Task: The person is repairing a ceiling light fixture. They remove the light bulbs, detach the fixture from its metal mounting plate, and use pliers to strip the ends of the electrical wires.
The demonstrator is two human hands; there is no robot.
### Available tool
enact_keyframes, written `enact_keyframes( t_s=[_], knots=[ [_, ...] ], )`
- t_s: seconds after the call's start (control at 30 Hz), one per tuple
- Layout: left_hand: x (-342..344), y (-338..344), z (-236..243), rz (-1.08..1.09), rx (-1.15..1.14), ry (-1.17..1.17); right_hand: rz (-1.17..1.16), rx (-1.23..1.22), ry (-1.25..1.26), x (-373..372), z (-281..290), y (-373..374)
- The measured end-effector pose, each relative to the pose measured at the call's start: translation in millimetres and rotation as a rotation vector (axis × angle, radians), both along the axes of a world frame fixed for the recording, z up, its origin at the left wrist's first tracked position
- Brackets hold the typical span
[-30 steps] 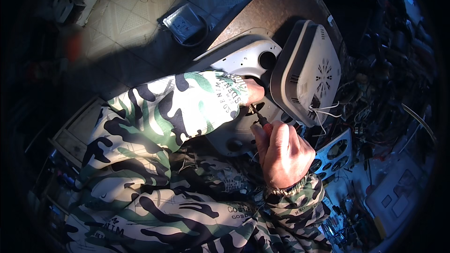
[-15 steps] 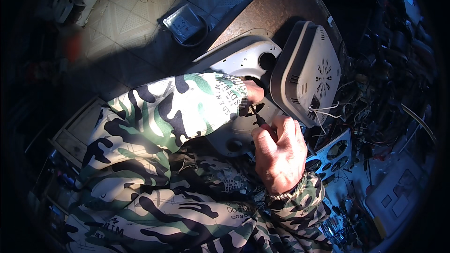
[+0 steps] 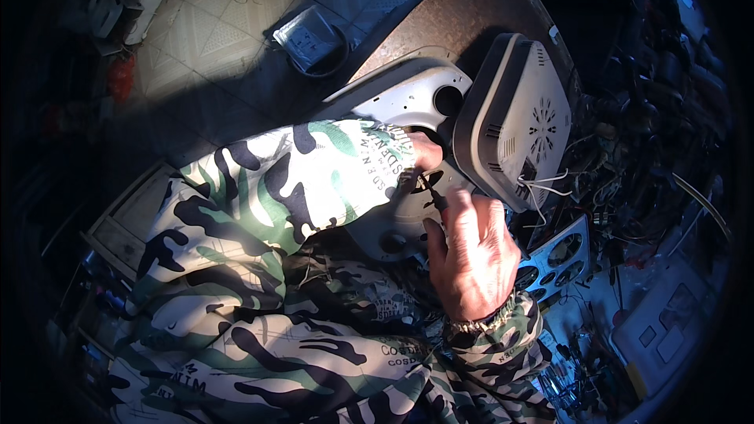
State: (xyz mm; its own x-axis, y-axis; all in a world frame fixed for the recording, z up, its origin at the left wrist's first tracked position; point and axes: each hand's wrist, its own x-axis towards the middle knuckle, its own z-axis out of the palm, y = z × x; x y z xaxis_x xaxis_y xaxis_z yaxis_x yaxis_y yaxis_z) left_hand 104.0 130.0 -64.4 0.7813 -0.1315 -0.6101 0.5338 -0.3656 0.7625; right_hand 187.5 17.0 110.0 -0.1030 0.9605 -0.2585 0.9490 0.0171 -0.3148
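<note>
My right hand (image 3: 475, 259) grips a thin screwdriver (image 3: 434, 192). Its dark shaft points up and left toward an opening in a pale metal casing (image 3: 397, 102) with round holes. Across the casing reaches my left arm in a camouflage sleeve. Just past the cuff, my left hand (image 3: 426, 151) lies at the casing's middle, its fingers hidden inside or behind the metal. Against the casing's right side leans a vented cover (image 3: 522, 110), its slots in a ring pattern, with several white wires (image 3: 543, 186) coming out of it.
A brown worn tabletop (image 3: 440, 16) lies beyond the casing. On the tiled floor stands a round bin (image 3: 326, 59) with clear plastic on it. To the right are tangled wires, a panel with round holes (image 3: 561, 255), scattered tools (image 3: 561, 381) and a pale plastic box (image 3: 664, 330).
The fingers of my right hand have shifted on the screwdriver, and the thumb now stands farther from them. My left hand stays in nearly the same place.
</note>
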Motion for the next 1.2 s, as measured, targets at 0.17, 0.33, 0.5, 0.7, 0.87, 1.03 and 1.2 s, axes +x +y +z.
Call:
enact_keyframes(
  t_s=[0.17, 0.33, 0.5, 0.7, 0.87, 1.03, 1.2],
  knots=[
    [1, -4, -2, 0.008, 0.02, -0.008, 0.122, 0.027, -0.024, 10, -1, 0],
    [-1, -4, -3, 0.014, 0.029, -0.024, 0.13, 0.048, 0.106, 12, -6, -2],
    [0, -8, -8, 0.019, 0.04, -0.027, 0.014, -0.077, -0.047, 11, 1, -6],
    [0, -13, -12, 0.039, 0.057, -0.043, -0.056, 0.063, 0.151, 16, -7, -13],
    [-2, -11, -13, -0.006, 0.06, -0.05, -0.264, 0.123, 0.182, 23, 3, -39],
    [-6, -6, 3, 0.023, 0.038, -0.055, -0.312, 0.137, 0.237, 25, -10, -60],
    [-5, -3, 10, 0.024, 0.029, -0.02, -0.305, 0.147, 0.239, 21, -15, -58]
  ],
)
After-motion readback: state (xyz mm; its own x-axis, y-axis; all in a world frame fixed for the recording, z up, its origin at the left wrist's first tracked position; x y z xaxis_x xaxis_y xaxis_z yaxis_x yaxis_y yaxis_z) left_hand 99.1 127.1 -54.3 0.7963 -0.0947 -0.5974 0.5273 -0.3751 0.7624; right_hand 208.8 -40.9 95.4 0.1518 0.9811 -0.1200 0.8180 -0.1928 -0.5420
